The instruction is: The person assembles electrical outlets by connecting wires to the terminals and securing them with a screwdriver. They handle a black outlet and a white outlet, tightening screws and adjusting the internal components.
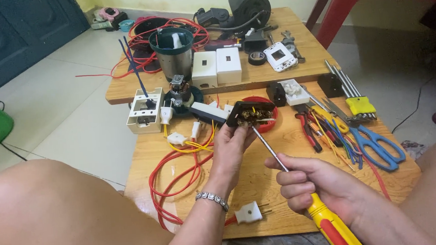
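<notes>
Hands first: we count two, both our own. Our left hand has its grip clamped on one black socket block, held up with its brass contacts and short yellow wires facing us. Our right hand has its grip closed tight around one screwdriver with a yellow and red handle; the steel shaft runs up and left, and its tip meets the underside of the block, just beside the left fingertips.

The block sits above the near wooden surface, in front of a red roll of tape that it partly hides.

Around it we count two wooden surfaces, the near one and a far one. Two white boxes stand side by side on the far surface, next to one steel blender jar with a dark green rim. One black motor lies at the back. One white plug lies at the near edge, below the left wrist. Red wire loops across the near surface left of the left arm. Right of the screwdriver lie one pair of blue scissors and one set of hex keys in a yellow holder. One open white switch box sits at the left, bridging the gap between the surfaces.
</notes>
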